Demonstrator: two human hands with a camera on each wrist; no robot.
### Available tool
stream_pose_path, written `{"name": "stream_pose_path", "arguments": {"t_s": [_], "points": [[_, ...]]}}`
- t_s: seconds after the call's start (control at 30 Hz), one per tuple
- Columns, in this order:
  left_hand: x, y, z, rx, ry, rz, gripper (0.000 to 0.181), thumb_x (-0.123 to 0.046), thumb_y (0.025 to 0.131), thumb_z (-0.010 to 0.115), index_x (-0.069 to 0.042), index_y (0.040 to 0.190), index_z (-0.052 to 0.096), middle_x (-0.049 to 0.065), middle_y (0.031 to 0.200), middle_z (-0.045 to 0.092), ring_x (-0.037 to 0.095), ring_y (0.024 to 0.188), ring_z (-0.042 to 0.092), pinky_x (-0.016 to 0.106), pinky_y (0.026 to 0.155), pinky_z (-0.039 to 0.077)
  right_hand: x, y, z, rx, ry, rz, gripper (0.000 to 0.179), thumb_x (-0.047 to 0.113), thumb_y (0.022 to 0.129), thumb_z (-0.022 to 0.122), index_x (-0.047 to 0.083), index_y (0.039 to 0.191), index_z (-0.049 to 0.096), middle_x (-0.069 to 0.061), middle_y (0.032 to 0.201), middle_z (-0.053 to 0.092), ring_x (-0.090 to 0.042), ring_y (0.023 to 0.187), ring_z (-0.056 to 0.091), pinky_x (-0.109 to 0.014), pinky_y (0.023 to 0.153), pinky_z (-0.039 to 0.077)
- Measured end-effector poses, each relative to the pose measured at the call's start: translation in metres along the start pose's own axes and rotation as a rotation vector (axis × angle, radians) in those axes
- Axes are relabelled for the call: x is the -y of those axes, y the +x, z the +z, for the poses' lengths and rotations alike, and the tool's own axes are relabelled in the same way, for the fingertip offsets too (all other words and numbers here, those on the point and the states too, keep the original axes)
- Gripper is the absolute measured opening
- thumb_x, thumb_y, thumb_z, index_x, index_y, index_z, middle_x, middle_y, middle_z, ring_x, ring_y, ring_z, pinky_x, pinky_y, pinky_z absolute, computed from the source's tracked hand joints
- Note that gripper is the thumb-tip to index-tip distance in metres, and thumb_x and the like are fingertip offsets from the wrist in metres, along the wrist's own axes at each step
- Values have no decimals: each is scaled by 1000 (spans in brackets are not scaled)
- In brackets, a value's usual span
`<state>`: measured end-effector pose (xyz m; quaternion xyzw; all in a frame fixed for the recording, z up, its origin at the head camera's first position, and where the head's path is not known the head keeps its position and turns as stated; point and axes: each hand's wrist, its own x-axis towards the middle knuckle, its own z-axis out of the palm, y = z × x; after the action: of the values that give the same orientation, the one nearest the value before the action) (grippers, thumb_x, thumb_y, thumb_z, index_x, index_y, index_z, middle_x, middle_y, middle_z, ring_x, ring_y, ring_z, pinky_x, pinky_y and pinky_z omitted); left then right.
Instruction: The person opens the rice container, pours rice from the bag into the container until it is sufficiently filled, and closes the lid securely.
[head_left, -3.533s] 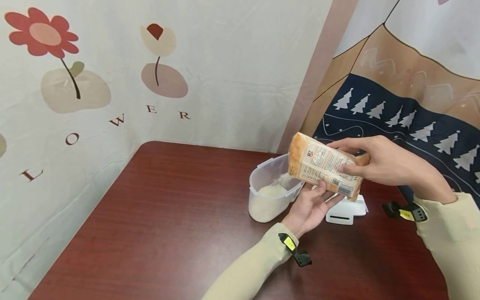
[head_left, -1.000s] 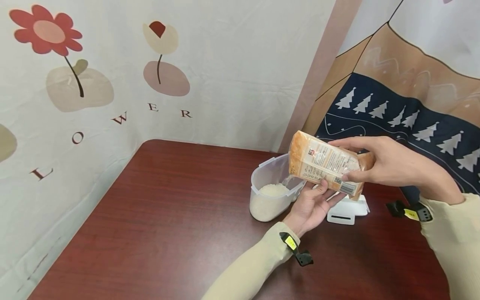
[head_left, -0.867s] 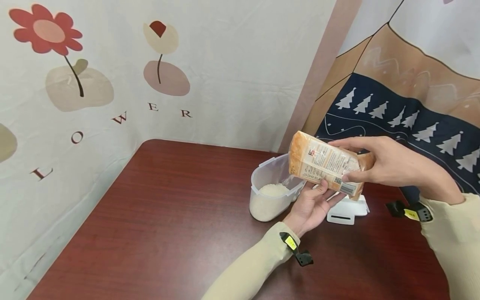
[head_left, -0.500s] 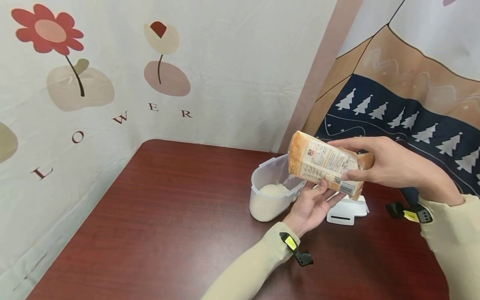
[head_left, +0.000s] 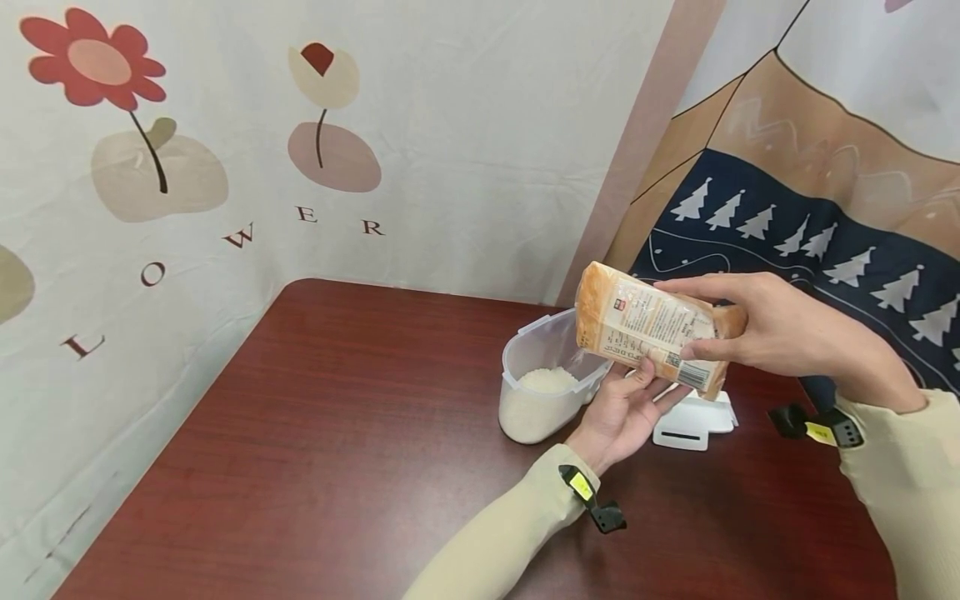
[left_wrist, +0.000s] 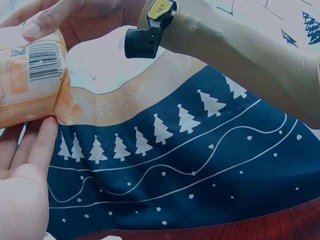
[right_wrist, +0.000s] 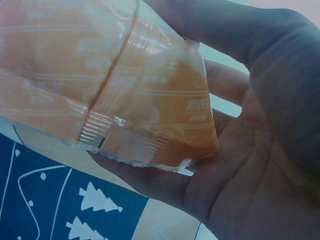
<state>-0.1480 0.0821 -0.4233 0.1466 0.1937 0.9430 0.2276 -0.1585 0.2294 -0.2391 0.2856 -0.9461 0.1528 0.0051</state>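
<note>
Above the table (head_left: 337, 433), the right hand (head_left: 783, 323) gripped a packet (head_left: 648, 325) by the tub (head_left: 525, 417); the left hand (head_left: 617, 418), palm up, supported it on straightish fingers (left_wrist: 42, 145); only the right wrist view showed its crimped seam (right_wrist: 95, 129)

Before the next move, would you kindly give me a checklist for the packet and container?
1. Right hand grips the packet: ok.
2. Left hand supports it from below: ok.
3. Container stands upright on the table: ok.
4. Room left for more: ok, the white grains lie below the rim.
5. Packet's opening over the container: cannot tell, the opening is hidden.
6. Packet emptied: cannot tell, its inside does not show.
</note>
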Motion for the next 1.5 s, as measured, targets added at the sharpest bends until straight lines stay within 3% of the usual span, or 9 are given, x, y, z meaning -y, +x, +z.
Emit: {"name": "stream_pose_path", "arguments": {"t_s": [1.5], "points": [[-2, -1, 2, -9, -4, -7, 51, -28, 102, 57, -29, 152, 45, 1, 153, 50, 23, 142, 50, 50, 123, 34, 3, -1, 2, -38, -8, -45, 75, 19, 76, 92, 22, 144, 61, -4, 122, 73, -12, 90, 59, -22, 69, 50]]}}
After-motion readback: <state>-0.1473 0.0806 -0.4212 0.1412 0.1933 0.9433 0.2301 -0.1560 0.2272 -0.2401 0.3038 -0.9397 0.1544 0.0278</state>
